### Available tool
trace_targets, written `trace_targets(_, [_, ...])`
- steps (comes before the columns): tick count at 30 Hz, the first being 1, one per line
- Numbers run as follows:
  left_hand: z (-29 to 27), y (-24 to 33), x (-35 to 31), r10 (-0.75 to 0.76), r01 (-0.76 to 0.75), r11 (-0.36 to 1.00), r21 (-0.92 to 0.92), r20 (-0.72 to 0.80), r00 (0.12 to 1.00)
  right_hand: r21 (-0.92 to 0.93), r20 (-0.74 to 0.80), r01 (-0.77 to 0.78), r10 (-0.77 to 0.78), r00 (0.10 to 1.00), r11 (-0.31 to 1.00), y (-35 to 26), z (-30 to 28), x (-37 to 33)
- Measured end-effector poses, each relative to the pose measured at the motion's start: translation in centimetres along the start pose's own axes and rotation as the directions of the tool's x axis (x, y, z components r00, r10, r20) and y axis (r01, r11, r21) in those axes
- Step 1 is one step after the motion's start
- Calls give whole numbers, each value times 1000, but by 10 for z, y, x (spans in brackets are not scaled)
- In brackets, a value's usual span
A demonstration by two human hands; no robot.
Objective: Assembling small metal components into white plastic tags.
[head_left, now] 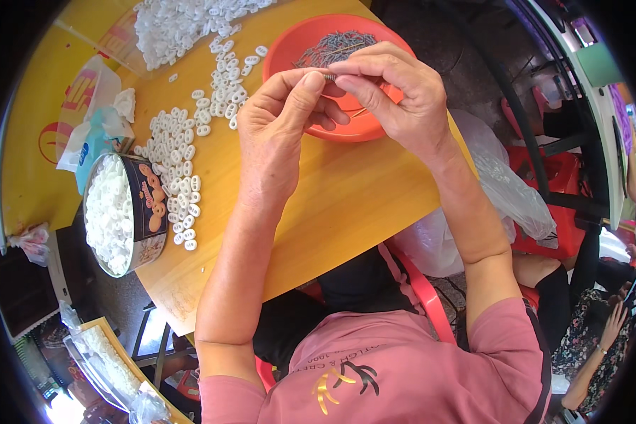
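Observation:
Above the near side of a red plastic bowl, my left hand pinches a small dark ribbed metal piece between thumb and forefinger. It looks like a short spring or screw; which one, I cannot tell. My right hand meets it from the other side, its thumb and fingertips closed at the piece's right end. Behind the hands, the bowl holds a heap of similar grey metal pieces. A thin yellowish strip shows in the bowl beneath my right hand.
On the wooden table, white oval two-holed plastic parts spread along the left, with a bigger pile at the back. A round tin of white parts stands at the left edge, near a tissue pack. Clear plastic bags hang at right.

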State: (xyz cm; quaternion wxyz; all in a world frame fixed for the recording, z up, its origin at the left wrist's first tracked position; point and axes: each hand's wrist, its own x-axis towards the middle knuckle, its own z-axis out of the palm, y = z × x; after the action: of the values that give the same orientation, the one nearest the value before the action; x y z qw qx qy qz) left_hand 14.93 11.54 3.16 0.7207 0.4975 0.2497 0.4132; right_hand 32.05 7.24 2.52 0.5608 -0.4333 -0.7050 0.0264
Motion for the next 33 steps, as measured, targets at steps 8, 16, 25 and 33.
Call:
trace_targets(8, [0,-5,1,17,-17,1000,-3,8,1000,-3,-41,-23,23,999,1000,0,3,-2])
trace_targets(16, [5,-4,-2,84,-84,994,71,10,996,-13,-60,-24,24,998,1000,-2,3,-2])
trace_targets(25, [3,-11,-1,243,-235,953,191,-17,970,422,47,-421,444,895,803,-10,4,-5])
trace_targets(33, [0,-16,1,318,-316,913,256,37,948,571,348,-664,590,728,482,-7,-9,-3])
